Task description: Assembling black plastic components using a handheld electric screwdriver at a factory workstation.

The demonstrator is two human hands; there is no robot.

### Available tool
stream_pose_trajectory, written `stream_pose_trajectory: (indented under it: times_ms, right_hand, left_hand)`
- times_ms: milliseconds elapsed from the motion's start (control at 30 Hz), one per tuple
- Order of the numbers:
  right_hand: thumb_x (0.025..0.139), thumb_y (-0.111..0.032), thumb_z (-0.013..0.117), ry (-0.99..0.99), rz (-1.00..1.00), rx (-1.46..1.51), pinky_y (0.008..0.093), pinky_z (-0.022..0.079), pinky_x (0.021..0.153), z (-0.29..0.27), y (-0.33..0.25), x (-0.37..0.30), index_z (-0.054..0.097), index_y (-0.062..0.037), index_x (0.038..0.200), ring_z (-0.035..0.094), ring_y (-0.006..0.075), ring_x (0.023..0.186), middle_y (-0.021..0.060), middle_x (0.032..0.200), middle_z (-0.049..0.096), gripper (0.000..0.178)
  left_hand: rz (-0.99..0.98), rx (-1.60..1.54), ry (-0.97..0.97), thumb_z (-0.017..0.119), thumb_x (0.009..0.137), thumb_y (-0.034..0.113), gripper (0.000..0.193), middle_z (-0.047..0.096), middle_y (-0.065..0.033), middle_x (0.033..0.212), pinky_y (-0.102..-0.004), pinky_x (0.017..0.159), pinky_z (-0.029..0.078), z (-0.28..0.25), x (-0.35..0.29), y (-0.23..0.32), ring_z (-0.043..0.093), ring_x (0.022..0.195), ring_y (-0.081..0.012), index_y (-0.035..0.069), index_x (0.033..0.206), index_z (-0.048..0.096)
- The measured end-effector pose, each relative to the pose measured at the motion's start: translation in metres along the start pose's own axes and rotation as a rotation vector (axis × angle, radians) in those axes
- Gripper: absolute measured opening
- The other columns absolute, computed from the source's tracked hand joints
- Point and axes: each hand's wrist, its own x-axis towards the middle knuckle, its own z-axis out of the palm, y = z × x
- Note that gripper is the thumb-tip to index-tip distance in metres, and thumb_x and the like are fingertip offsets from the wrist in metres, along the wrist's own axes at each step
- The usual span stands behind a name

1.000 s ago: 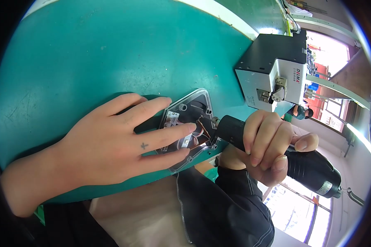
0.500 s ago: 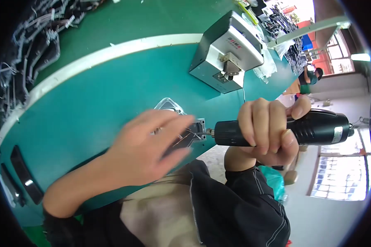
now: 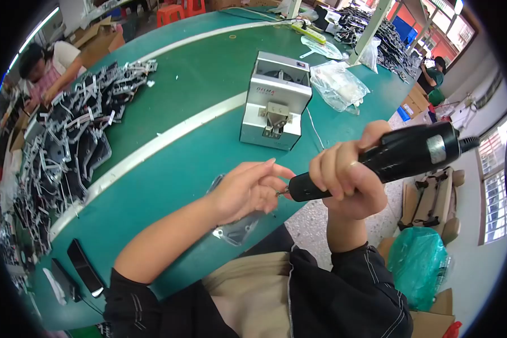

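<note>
My right hand [image 3: 349, 174] is wrapped round a black electric screwdriver [image 3: 414, 152], held tilted with its bit toward the left. At the bit's tip is my left hand [image 3: 248, 191], its fingers curled and closed; whatever they pinch is too small or hidden to name. Beneath my left hand and wrist a clear and dark plastic part [image 3: 236, 232] lies on the green table, largely covered. Beyond my hands stands a grey box-shaped screw feeder [image 3: 273, 104] with a metal outlet on its front.
A heap of dark parts with silvery frames [image 3: 79, 129] fills the left side. Near the left edge lie a black phone-like slab [image 3: 85, 267] and another dark object [image 3: 66, 279]. A clear plastic bag [image 3: 338, 84] sits right of the feeder. Other people work at far left and far right.
My view has swung, showing more of the room. My left hand has gone from a blurred, spread pose over the part to curled fingers at the bit tip. The screwdriver now tilts more.
</note>
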Motion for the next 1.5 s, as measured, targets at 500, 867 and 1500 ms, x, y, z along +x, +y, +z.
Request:
stream_pose_trajectory:
  times_ms: [500, 867, 1500]
  right_hand:
    - [0.092, -0.012, 0.060, 0.033, -0.069, -0.133, 0.0355, 0.045, 0.063, -0.072, -0.001, 0.100, 0.033, -0.0060, 0.145, 0.053, 0.0171, 0.058, 0.0047, 0.066, 0.051, 0.060]
    - [0.079, 0.003, 0.080, -0.019, 0.067, -0.361, 0.0310, 0.056, 0.067, -0.081, 0.042, 0.113, 0.051, -0.0006, 0.115, 0.067, 0.0157, 0.068, 0.0094, 0.082, 0.069, 0.046]
    - [0.082, -0.003, 0.078, 0.279, 0.087, -0.717, 0.0310, 0.048, 0.050, -0.077, 0.074, 0.096, 0.052, -0.0037, 0.098, 0.058, 0.0131, 0.052, 0.0039, 0.068, 0.058, 0.030]
  left_hand:
    - [0.601, 1.290, 0.490, 0.058, 0.103, 0.029, 0.030, 0.062, -0.0040, 0.070, -0.0303, 0.054, 0.042, -0.007, 0.068, 0.100, 0.054, 0.058, -0.0129, 0.003, 0.092, 0.069]
    - [1.033, 1.999, 0.442, 0.075, 0.083, 0.023, 0.044, 0.055, -0.0241, 0.137, -0.0526, 0.099, 0.047, -0.040, 0.038, 0.074, 0.055, 0.122, -0.0447, 0.007, 0.123, 0.066]
    - [0.730, 1.951, 0.238, 0.081, 0.072, 0.047, 0.063, 0.060, -0.0200, 0.132, -0.0526, 0.095, 0.046, -0.098, -0.085, -0.023, 0.058, 0.116, -0.0430, 0.004, 0.117, 0.069]
